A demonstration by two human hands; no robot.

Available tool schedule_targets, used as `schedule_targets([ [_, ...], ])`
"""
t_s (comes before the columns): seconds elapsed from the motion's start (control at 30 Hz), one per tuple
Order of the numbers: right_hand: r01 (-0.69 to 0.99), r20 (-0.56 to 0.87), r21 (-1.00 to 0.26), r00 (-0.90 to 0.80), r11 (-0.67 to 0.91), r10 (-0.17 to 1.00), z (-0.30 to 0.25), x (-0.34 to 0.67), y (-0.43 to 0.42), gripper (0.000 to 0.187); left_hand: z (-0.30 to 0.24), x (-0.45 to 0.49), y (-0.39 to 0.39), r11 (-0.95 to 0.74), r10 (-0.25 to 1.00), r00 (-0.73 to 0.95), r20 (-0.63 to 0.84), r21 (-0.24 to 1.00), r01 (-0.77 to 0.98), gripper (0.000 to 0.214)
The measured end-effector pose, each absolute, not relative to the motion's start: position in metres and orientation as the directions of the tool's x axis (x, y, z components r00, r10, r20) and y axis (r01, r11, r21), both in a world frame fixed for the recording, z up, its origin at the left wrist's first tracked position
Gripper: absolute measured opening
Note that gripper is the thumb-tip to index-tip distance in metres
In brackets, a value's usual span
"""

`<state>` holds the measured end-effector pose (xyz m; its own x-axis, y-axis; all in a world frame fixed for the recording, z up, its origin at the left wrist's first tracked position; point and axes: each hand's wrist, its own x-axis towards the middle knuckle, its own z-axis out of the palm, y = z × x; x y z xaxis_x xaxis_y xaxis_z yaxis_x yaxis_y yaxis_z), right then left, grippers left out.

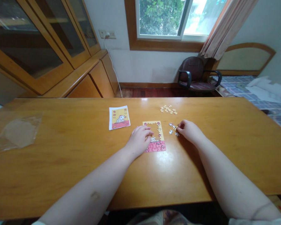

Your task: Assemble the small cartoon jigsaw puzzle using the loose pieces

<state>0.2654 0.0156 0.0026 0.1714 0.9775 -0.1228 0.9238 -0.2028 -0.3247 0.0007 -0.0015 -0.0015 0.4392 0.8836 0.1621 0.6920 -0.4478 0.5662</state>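
Note:
A small, partly assembled jigsaw puzzle (157,137) lies on the wooden table (61,150), with a yellow border, a pink bottom band and an empty middle. My left hand (139,140) rests on its left edge, fingers curled and pressing down. My right hand (189,130) is just right of the puzzle, its fingertips pinched at a few loose white pieces (173,128). Whether a piece sits between the fingers is too small to tell. A reference picture card (119,117) lies to the left of the puzzle.
A cluster of loose cream pieces (168,109) lies farther back. A clear plastic bag (16,132) is at the table's far left. Behind the table are a dark armchair (194,75), wooden cabinets (49,47), a window and a bed at the right.

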Motion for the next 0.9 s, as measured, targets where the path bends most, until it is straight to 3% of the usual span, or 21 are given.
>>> schedule_targets([
  [0.2,0.93,-0.065,-0.33,0.15,-0.163,0.986,0.013,0.258,0.009,0.006,-0.002,0.001,-0.001,-0.445,0.885,0.438,0.158,0.561,0.697,0.024],
  [0.4,0.88,0.147,-0.449,-0.101,0.158,0.984,0.022,0.247,-0.003,0.015,-0.002,0.001,-0.002,-0.459,0.88,0.444,0.172,0.554,0.695,0.023],
  [0.57,0.819,0.065,-0.485,-0.317,0.308,0.946,0.025,0.23,-0.016,0.025,-0.001,0.001,-0.002,-0.455,0.882,0.439,0.171,0.55,0.701,0.023],
  [0.73,0.742,-0.008,-0.553,-0.46,0.379,0.888,0.023,0.216,-0.023,0.021,-0.003,0.001,-0.002,-0.461,0.879,0.443,0.176,0.545,0.7,0.023],
  [0.9,0.642,0.037,-0.576,-0.597,0.506,0.801,0.013,0.212,-0.021,0.016,-0.005,0.001,-0.002,-0.465,0.877,0.444,0.181,0.545,0.697,0.022],
])
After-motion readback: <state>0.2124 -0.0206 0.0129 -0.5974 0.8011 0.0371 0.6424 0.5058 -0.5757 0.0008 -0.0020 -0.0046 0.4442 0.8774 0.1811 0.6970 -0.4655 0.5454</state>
